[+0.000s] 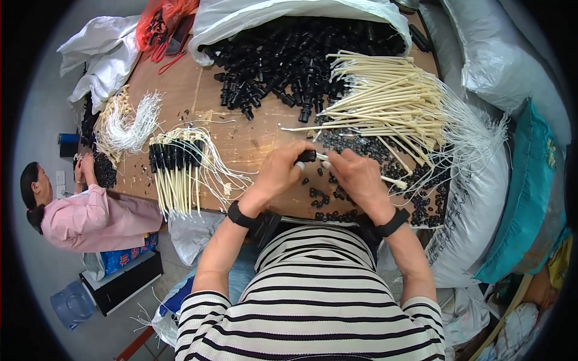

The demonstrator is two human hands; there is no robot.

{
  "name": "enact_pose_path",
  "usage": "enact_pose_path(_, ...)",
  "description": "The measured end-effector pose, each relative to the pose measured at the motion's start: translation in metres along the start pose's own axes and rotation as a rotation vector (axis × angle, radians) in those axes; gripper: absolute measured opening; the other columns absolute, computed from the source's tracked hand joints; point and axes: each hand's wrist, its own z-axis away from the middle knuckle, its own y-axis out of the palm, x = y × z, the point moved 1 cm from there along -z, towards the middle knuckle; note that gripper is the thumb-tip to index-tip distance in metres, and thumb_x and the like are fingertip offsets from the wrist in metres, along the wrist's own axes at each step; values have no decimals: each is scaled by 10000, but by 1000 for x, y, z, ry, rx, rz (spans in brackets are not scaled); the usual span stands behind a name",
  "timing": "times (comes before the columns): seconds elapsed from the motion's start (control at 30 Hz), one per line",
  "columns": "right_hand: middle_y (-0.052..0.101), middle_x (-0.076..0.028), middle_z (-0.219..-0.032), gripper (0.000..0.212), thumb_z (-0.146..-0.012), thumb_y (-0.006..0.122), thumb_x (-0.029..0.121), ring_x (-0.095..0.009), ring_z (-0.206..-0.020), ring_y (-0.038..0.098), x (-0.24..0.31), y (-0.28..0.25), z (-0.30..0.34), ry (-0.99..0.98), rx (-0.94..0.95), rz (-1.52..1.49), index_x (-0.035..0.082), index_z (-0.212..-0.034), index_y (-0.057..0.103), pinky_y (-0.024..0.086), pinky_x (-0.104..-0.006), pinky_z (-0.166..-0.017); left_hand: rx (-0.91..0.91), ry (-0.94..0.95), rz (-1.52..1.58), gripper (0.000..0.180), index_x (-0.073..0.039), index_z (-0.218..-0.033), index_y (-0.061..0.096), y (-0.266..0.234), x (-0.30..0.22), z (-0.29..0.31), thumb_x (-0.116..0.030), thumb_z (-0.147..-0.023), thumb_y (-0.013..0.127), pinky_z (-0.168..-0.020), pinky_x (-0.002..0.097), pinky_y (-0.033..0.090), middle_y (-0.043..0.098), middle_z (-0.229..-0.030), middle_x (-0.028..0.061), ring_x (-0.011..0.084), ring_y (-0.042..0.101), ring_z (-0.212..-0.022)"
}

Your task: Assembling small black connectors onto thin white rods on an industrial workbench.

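Note:
Over the near middle of the wooden table, my left hand (282,170) grips a black plastic fitting (306,156). My right hand (358,177) pinches a cream-coloured rod (391,182), whose white tip points at the fitting's opening. Whether the tip has entered it I cannot tell. Beneath and right of my hands lie many small black rings (415,192). Beyond my right hand spreads a pile of cream rods with white strings (391,102). Left of my left hand sits a bundle of rods joined to black fittings (177,162).
A white sack (301,7) spills black fittings (277,60) at the table's far side. Full sacks (475,228) crowd the right edge. A person in pink (90,216) works at the left end, beside a heap of white strings (129,120). A red bag (159,27) lies far left.

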Motion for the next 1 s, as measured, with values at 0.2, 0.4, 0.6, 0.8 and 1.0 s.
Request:
enact_pose_path(0.2, 551, -96, -744, 141, -849, 648, 149, -312, -629, 601, 7, -8, 5, 96, -56, -59, 124, -987, 633, 475, -411, -532, -186, 97, -215, 400, -93, -1101, 580, 2, -3, 4, 73, -742, 520, -729, 339, 492, 625, -883, 157, 310, 623, -817)
enact_pose_path(0.4, 582, -85, -784, 236, -767, 729, 173, -274, -642, 623, 12, 2, 8, 46, -11, 73, 77, -953, 621, 488, -383, -524, -89, 356, -458, 372, -100, -1006, 597, 19, 1, 4, 83, -686, 544, -711, 402, 452, 605, -794, 117, 337, 595, -824)
enact_pose_path(0.6, 646, -95, -806, 249, -747, 747, 143, -237, -580, 624, -6, -44, 10, 263, 126, 360, 98, -965, 634, 434, -343, -455, -276, 529, -635, 307, -189, -978, 671, 13, -11, 5, -30, -716, 643, -663, 359, 447, 607, -793, 36, 240, 590, -725)
enact_pose_path(0.8, 667, -97, -1053, 102, -781, 669, 70, -93, -455, 461, -27, -36, 15, 152, -153, -812, 93, -793, 570, 367, -240, -422, -208, 427, -294, 260, -141, -1073, 626, 13, 3, 6, -63, -830, 572, -541, 292, 486, 668, -848, 69, 209, 623, -639)
enact_pose_path(1.0, 609, -49, -757, 199, -826, 714, 208, -102, -519, 533, 5, -36, 4, 154, 49, -788, 66, -841, 575, 405, -258, -452, -90, -353, 334, 246, -80, -1120, 644, -3, 9, 5, -62, -890, 558, -509, 253, 455, 697, -800, 40, 98, 580, -576)
